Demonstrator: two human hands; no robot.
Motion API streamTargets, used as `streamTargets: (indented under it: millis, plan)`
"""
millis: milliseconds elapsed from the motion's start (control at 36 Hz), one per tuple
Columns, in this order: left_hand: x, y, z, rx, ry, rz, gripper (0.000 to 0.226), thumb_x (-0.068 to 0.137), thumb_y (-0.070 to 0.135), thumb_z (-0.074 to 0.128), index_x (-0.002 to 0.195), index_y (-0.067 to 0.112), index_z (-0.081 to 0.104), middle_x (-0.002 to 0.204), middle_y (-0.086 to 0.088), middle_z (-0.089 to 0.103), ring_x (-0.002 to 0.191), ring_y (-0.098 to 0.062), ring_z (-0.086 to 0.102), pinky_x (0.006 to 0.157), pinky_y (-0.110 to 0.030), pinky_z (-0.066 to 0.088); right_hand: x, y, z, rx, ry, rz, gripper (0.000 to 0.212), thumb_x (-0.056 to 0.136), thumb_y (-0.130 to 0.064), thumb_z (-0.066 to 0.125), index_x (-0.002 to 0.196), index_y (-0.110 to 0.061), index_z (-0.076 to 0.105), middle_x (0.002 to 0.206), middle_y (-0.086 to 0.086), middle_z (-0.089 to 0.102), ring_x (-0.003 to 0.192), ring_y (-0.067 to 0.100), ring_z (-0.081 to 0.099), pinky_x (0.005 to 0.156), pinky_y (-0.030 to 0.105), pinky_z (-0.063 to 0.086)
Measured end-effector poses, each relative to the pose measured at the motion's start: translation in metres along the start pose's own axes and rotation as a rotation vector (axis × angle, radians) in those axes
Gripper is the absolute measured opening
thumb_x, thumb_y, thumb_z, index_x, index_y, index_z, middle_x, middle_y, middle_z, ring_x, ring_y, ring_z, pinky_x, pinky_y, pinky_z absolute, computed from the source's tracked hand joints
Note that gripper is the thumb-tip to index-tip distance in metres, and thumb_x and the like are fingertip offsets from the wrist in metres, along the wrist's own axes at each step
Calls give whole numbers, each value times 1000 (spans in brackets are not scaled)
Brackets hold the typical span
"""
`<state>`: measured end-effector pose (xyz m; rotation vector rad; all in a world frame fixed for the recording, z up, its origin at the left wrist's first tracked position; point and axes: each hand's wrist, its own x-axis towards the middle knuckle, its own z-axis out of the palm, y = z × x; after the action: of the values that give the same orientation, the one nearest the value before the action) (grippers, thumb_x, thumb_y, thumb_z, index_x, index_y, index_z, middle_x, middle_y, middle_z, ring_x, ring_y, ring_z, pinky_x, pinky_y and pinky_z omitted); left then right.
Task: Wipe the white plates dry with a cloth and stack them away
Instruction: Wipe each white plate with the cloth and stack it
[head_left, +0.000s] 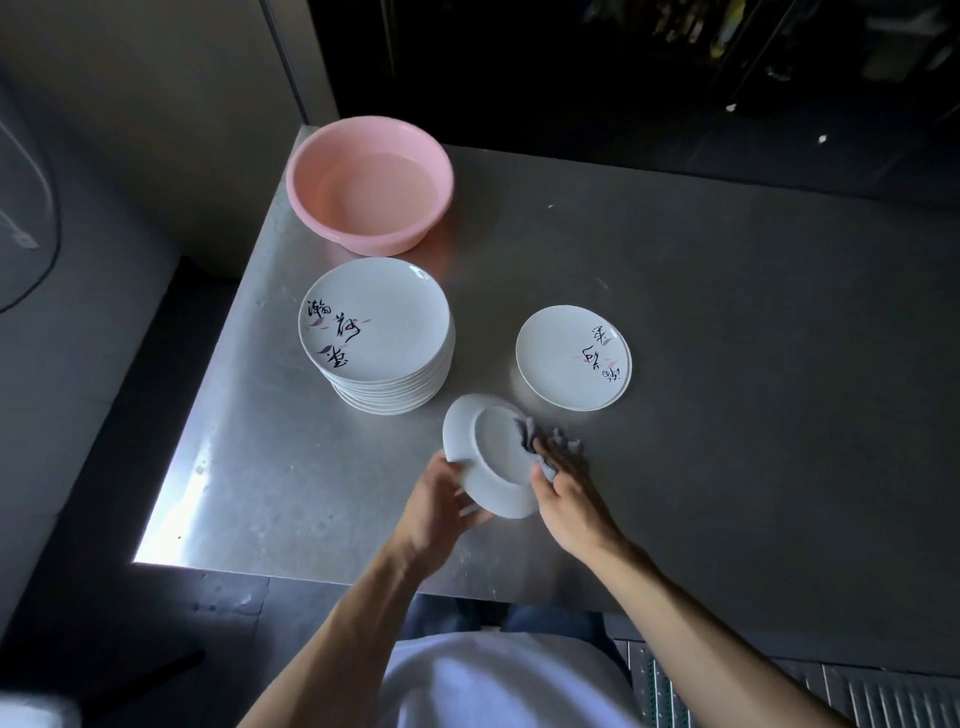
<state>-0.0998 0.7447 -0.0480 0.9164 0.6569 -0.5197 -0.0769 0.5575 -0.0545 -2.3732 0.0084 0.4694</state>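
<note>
My left hand (436, 506) grips the near rim of a white plate (485, 452), held tilted with its underside facing me above the steel table. My right hand (563, 480) holds a small grey cloth (540, 441) bunched against the plate's right edge. A tall stack of white plates (384, 343) with black calligraphy on top stands to the left. To the right, a low pile of white plates (566, 358) lies face up; I cannot tell how many.
A pink plastic basin (317, 179) holding water stands at the table's far left corner. The steel table (727, 364) stretches to the right. Its left edge and near edge drop to a dark floor. A metal grate shows at the bottom right.
</note>
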Motion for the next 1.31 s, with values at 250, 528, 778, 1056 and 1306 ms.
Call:
streamTargets:
  millis: [250, 528, 778, 1056, 1306]
  plan:
    - [-3, 4, 12, 172, 22, -86, 51, 109, 48, 39, 133, 14, 68, 125, -14, 75, 115, -33, 71, 106, -52, 53, -7, -35, -3, -22, -39, -382, 46, 104, -21, 47, 149, -9, 44, 161, 1, 28, 153, 14, 13, 125, 28, 7]
    - [1, 24, 29, -28, -96, -15, 67, 106, 64, 31, 136, 19, 70, 136, -13, 70, 108, -23, 73, 77, -31, 61, -11, -49, -12, -159, 67, -269, 77, 96, -59, 33, 158, -14, 25, 163, 7, 28, 151, 25, 24, 122, 38, 26]
    - [6, 23, 33, -52, -148, -20, 67, 106, 64, 28, 146, 22, 61, 145, -9, 63, 124, -26, 65, 99, -45, 57, -11, -44, -30, -220, 329, -453, 58, 89, -18, 73, 142, -7, 53, 136, 11, 63, 113, 26, 67, 91, 33, 56]
    - [15, 3, 6, 346, 190, 34, 32, 112, 40, 41, 132, 27, 63, 126, -6, 71, 108, -27, 71, 77, -38, 64, 14, -18, -36, 645, 331, 299, 13, 95, -30, 64, 93, -21, 73, 87, -13, 77, 92, 12, 73, 69, 17, 54]
    - [3, 3, 3, 281, 148, -20, 34, 113, 44, 38, 116, 40, 71, 95, 12, 79, 77, -11, 77, 63, -29, 60, 18, -23, -41, 591, 420, 340, 33, 103, -52, 39, 104, -35, 67, 103, -18, 70, 94, -9, 63, 74, 11, 44]
